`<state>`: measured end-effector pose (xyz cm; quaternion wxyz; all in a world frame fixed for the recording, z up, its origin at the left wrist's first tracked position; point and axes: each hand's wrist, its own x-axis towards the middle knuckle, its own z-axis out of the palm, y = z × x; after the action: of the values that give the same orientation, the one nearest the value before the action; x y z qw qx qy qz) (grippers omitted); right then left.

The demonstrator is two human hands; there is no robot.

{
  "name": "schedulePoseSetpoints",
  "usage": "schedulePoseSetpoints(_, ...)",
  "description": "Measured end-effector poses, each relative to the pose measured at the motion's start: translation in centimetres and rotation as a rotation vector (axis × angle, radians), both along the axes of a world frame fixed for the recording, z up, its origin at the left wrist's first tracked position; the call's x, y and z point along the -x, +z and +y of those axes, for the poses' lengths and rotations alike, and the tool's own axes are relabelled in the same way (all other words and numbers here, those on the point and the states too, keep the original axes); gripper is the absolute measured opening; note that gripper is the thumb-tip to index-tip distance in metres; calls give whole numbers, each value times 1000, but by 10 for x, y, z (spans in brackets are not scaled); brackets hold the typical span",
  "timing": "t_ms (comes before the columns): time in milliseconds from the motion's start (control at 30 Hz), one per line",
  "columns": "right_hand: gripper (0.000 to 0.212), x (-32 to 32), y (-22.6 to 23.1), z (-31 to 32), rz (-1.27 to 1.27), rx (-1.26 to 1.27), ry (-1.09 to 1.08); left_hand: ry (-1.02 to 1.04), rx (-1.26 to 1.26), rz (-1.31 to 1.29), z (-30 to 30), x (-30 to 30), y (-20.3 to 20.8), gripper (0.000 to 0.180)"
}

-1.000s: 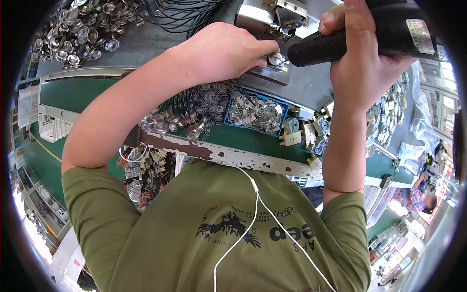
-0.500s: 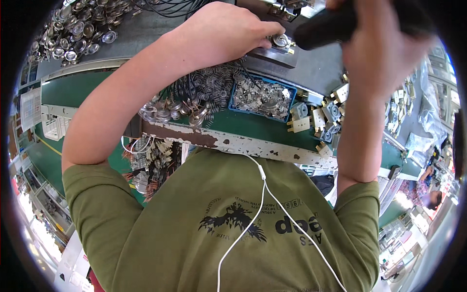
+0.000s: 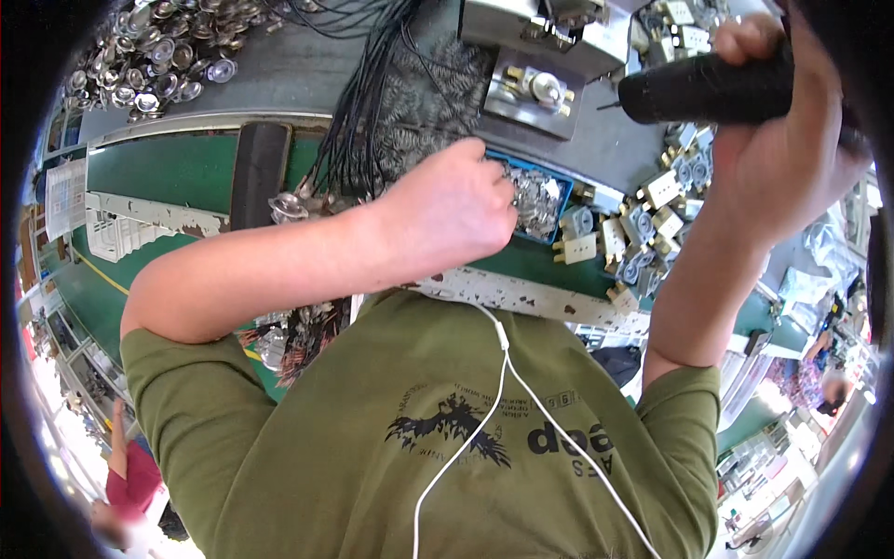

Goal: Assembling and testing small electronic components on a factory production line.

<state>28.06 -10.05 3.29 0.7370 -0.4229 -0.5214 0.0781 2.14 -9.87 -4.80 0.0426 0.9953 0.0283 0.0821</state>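
My right hand [image 3: 778, 177] is wrapped round a black electric screwdriver [image 3: 694, 91], whose thin bit points left toward a metal fixture block [image 3: 507, 116]. On that block sits a small plug-shaped part [image 3: 543, 87] with a round silver top and brass prongs; the bit is apart from it. My left hand [image 3: 456, 200] is over the left side of a blue tray [image 3: 565, 200] filled with small metal pieces [image 3: 537, 200]. Its fingers are curled, and whatever they hold is hidden.
Black cables [image 3: 368, 102] and a heap of springs [image 3: 410, 130] lie left of the fixture. Round metal parts [image 3: 154, 61] are piled at the far left. Several white and grey plug parts [image 3: 638, 224] crowd right of the tray. A worn metal rail [image 3: 521, 291] runs along the near edge.
My left hand has left the part on the fixture and moved down toward me to the tray. My right hand has shifted right and slightly down with the screwdriver.
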Motion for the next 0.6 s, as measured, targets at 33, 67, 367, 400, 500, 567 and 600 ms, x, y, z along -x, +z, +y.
schedulePoseSetpoints(33,17,5,5,3,-2,-24,3,2,13,10,-1,1,-1,7)
schedulePoseSetpoints(67,17,0,11,2,1,-53,7,11,-7,3,-2,1,0,7)
schedulePoseSetpoints(367,14,30,34,44,61,-270,-15,49,80,-82,1,4,7,12)
schedulePoseSetpoints(400,14,57,34,44,97,-297,-42,21,121,-80,2,5,7,12)
schedulePoseSetpoints(500,16,56,26,42,109,-271,22,10,142,-86,7,6,8,13)
schedulePoseSetpoints(567,19,54,24,43,116,-215,129,5,169,-86,8,6,10,12)
schedulePoseSetpoints(600,19,53,23,44,114,-218,130,0,204,-80,9,5,10,12)
